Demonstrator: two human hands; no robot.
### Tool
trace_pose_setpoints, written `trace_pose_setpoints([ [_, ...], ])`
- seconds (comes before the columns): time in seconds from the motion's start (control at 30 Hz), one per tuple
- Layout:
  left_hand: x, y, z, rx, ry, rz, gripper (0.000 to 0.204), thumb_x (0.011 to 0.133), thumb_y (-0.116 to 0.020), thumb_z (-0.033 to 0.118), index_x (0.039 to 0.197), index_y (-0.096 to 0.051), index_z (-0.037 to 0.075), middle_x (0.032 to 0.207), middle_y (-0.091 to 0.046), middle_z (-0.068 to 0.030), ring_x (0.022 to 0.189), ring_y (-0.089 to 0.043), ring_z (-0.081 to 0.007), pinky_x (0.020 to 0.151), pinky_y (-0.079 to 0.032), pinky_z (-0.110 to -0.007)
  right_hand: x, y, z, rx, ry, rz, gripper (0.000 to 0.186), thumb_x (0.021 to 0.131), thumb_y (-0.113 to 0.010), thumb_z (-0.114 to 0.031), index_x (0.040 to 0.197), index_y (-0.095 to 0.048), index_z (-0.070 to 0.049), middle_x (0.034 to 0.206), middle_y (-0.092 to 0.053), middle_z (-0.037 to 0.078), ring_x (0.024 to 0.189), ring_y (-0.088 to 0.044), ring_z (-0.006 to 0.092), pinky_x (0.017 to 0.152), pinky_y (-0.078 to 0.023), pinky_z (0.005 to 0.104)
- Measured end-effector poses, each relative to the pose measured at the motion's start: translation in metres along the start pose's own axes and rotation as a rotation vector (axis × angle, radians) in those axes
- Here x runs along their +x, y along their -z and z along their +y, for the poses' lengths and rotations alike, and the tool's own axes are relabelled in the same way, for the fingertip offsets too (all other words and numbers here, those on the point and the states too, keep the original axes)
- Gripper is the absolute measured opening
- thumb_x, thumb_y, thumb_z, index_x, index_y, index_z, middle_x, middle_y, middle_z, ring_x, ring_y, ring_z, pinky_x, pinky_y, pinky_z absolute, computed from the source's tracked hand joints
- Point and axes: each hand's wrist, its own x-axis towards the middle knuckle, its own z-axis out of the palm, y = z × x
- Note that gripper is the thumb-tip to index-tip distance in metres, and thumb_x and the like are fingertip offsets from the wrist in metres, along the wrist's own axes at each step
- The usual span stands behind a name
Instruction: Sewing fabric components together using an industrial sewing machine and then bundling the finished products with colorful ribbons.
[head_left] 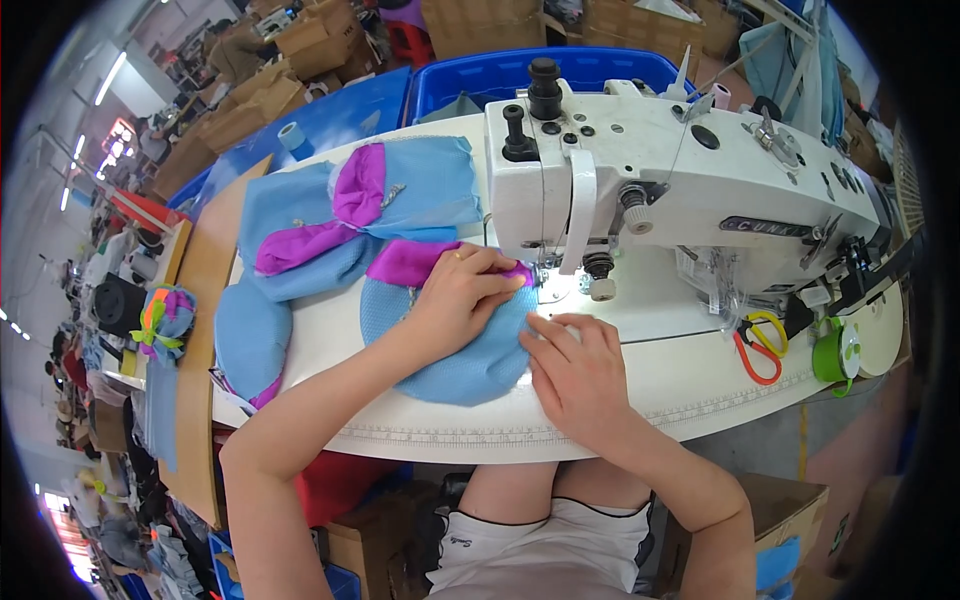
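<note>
Worn on the head, one wide fisheye view looks down from near the front edge of the table [665,378], facing its far edge, with both ends in frame.

The white table [670,378] was topped by a sewing machine [690,170]; blue-and-purple fabric pieces [425,180] were laid to its left, a rounded fabric piece [470,360] at its needle, red-and-yellow scissors [763,349] and a green cup [829,356] before its right end.

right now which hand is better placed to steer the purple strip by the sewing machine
Probably the left hand: its fingertips are on the purple strip, at the end beside the sewing machine. The right hand is lower, by the right edge of the blue cloth.
</note>
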Motion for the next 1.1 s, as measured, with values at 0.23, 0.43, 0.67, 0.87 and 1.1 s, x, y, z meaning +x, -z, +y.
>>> trace_pose_setpoints([
  [0.23, -0.041, 0.031, 0.036, -0.436, -0.118, -0.305, 0.018, 0.075, -0.073, 0.002, 0.092, -0.075, 0.006, 0.103, -0.067, -0.009, 0.105, -0.06, -0.0297, 0.092, -0.046, -0.042, 0.006, 0.007, -0.008, 0.237, -0.024, 0.079, 0.032, 0.083, -0.069, -0.01, 0.115, -0.068, -0.006, 0.13, -0.062, 0.008, 0.112, -0.056, 0.0299, 0.092, -0.046, 0.0399],
  [0.43, -0.066, 0.064, 0.062, -0.615, 0.36, -0.302, 0.017, 0.076, -0.079, 0.004, 0.092, -0.075, 0.005, 0.106, -0.068, -0.0103, 0.099, -0.064, -0.0318, 0.091, -0.05, -0.04, 0.006, 0.008, -0.011, 0.235, 0.15, -0.128, 0.035, 0.087, -0.07, -0.026, 0.119, -0.068, -0.011, 0.142, -0.053, 0.012, 0.123, -0.051, 0.0346, 0.098, -0.044, 0.0457],
  [0.67, -0.073, 0.076, 0.003, -0.582, 0.791, -0.105, 0.037, 0.082, -0.082, 0.015, 0.11, -0.066, -0.003, 0.1, -0.07, -0.0072, 0.095, -0.064, -0.0134, 0.087, -0.051, -0.028, 0.004, 0.014, -0.01, 0.5, 0.143, -0.126, 0.031, 0.086, -0.074, -0.023, 0.112, -0.067, -0.008, 0.127, -0.06, 0.014, 0.116, -0.056, 0.0308, 0.093, -0.046, 0.0429],
  [0.87, -0.039, 0.07, 0.054, -0.669, 0.462, -0.416, 0.026, 0.081, -0.079, 0.004, 0.103, -0.066, 0.002, 0.098, -0.07, -0.005, 0.094, -0.064, -0.013, 0.089, -0.049, -0.03, 0.005, 0.013, -0.003, 1.349, -0.503, -0.243, 0.044, 0.102, -0.06, -0.022, 0.139, -0.049, 0.0, 0.121, -0.062, 0.008, 0.113, -0.059, 0.0166, 0.097, -0.047, 0.0312],
  [1.1, -0.022, 0.068, 0.054, -0.715, 0.332, -0.595, 0.026, 0.083, -0.076, 0.003, 0.102, -0.06, 0.0, 0.095, -0.066, -0.0069, 0.092, -0.062, -0.0137, 0.083, -0.05, -0.03, 0.012, 0.028, 0.009, 1.528, -0.646, -0.677, 0.023, 0.099, -0.066, -0.018, 0.114, -0.061, -0.002, 0.101, -0.065, 0.001, 0.086, -0.06, 0.0055, 0.077, -0.049, 0.021],
])
